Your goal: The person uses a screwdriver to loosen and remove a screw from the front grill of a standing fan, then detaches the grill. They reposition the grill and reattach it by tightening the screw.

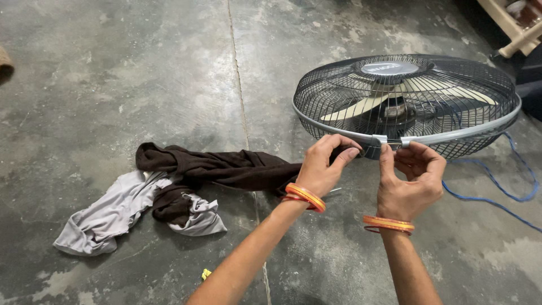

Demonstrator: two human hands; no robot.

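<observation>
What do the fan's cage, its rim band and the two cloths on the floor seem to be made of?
The fan cage looks like thin metal wire with a dark coating: fine, evenly spaced ribs. The rim band seems grey plastic or painted metal; its smooth dull surface leaves this open. The brown cloth and grey cloth look like soft fabric, limp and creased.

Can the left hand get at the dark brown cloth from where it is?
Probably yes. The left hand is at the fan guard's rim, and the dark brown cloth lies on the floor right beside and below it, with nothing between them.
</observation>
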